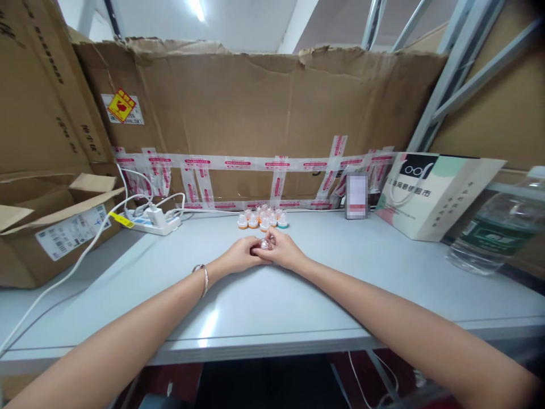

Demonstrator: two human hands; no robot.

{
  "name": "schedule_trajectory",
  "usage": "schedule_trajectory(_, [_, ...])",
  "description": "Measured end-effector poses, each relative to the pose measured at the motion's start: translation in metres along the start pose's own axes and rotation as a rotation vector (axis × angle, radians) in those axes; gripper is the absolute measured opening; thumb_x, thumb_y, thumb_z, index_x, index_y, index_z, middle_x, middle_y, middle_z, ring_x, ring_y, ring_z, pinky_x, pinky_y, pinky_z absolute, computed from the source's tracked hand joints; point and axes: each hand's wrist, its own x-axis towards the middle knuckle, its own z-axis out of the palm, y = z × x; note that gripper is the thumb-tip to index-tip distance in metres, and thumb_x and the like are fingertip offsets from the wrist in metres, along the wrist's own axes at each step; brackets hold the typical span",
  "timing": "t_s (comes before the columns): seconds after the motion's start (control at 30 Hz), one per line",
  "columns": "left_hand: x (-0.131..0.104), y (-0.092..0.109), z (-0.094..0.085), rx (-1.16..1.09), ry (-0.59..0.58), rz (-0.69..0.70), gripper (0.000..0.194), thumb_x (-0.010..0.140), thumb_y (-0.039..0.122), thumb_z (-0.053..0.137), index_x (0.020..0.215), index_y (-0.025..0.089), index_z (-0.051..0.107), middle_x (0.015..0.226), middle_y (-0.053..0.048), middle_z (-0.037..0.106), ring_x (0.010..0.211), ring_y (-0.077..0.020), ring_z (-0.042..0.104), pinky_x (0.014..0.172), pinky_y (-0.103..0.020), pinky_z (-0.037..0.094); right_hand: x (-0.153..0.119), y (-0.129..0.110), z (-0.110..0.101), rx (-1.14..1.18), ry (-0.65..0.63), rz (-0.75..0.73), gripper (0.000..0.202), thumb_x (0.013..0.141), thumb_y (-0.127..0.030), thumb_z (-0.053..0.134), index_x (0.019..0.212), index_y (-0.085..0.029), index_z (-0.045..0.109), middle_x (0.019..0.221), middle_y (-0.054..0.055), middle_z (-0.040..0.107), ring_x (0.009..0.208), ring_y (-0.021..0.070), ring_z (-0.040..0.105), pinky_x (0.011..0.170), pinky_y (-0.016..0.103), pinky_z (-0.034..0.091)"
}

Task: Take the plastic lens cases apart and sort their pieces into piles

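Observation:
My left hand and my right hand meet low over the middle of the white table. Between their fingers is a small clear object with a shiny, faceted look; its exact kind is too small to make out. Both hands are closed around it, the right fingers pinching it from above. A silvery bracelet circles my left wrist. Just beyond the hands stands a cluster of several small clear-domed containers with orange bases and one green base. Some clear pinkish pieces show behind them.
A power strip with white cables lies left, beside an open cardboard box. A phone stands upright at the back. To the right are a paper bag and a large water bottle. Taped cardboard forms the back wall.

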Motion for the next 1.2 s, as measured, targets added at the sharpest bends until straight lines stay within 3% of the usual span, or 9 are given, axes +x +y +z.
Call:
schedule_trajectory(0.27, [0.005,0.006,-0.005,-0.064,-0.105,0.002,0.022,0.068,0.033,0.062,0.074,0.013,0.055,0.068,0.002,0.05,0.065,-0.01,0.044,0.062,-0.02,0.037,-0.002,-0.003,-0.006,-0.01,-0.031,-0.047,0.027,0.066,-0.038,0.059,0.075,-0.02,0.041,0.055,-0.007,0.044,0.051,0.0083,0.038,0.049,0.019,0.028])
schedule_trajectory(0.4, [0.005,0.006,-0.006,-0.112,-0.126,-0.021,0.023,0.066,0.032,0.064,0.073,0.012,0.053,0.067,0.003,0.048,0.063,-0.0094,0.043,0.059,-0.019,0.036,-0.002,-0.006,-0.012,-0.095,-0.072,-0.148,0.022,0.067,-0.033,0.058,0.073,-0.019,0.042,0.059,-0.006,0.046,0.053,0.008,0.041,0.05,0.019,0.028])
schedule_trajectory(0.57, [0.003,0.004,-0.009,-0.175,-0.209,0.001,0.022,0.067,0.031,0.064,0.075,0.012,0.057,0.069,0.002,0.052,0.067,-0.0106,0.046,0.063,-0.02,0.038,0.0,-0.01,-0.021,-0.144,-0.208,-0.237,0.02,0.071,-0.034,0.056,0.076,-0.018,0.044,0.062,-0.005,0.047,0.055,0.0082,0.042,0.051,0.019,0.029])
schedule_trajectory(0.83, [0.001,0.006,-0.01,-0.232,-0.235,0.006,0.029,0.065,0.035,0.067,0.082,0.013,0.059,0.074,0.001,0.055,0.069,-0.0109,0.048,0.066,-0.021,0.039,-0.003,-0.02,-0.038,-0.169,-0.439,-0.33,0.016,0.076,-0.029,0.049,0.087,-0.018,0.045,0.074,-0.001,0.053,0.063,0.0099,0.045,0.055,0.02,0.032])
schedule_trajectory(0.9, [0.001,0.005,-0.01,-0.205,-0.214,-0.005,0.031,0.063,0.038,0.068,0.079,0.013,0.059,0.071,0.001,0.054,0.067,-0.0105,0.048,0.063,-0.021,0.039,-0.004,-0.023,-0.036,-0.202,-0.382,-0.3,0.021,0.076,-0.031,0.051,0.091,-0.018,0.045,0.077,0.0,0.053,0.065,0.0108,0.046,0.056,0.021,0.033])
schedule_trajectory(1.03, [-0.001,0.004,-0.007,-0.142,-0.137,-0.069,0.033,0.061,0.041,0.069,0.073,0.013,0.058,0.066,0.002,0.052,0.062,-0.0099,0.046,0.058,-0.02,0.037,-0.006,-0.027,-0.025,-0.399,-0.106,-0.089,0.033,0.074,-0.047,0.052,0.091,-0.02,0.044,0.064,-0.002,0.051,0.055,0.0118,0.043,0.052,0.022,0.028])
schedule_trajectory(1.2, [-0.001,0.006,-0.006,-0.22,-0.167,-0.049,0.028,0.064,0.037,0.067,0.074,0.013,0.057,0.066,0.002,0.053,0.062,-0.0096,0.047,0.059,-0.02,0.037,-0.01,-0.029,-0.024,-0.353,-0.143,-0.137,0.031,0.074,-0.037,0.052,0.098,-0.021,0.042,0.069,-0.002,0.053,0.058,0.0117,0.047,0.052,0.021,0.028])
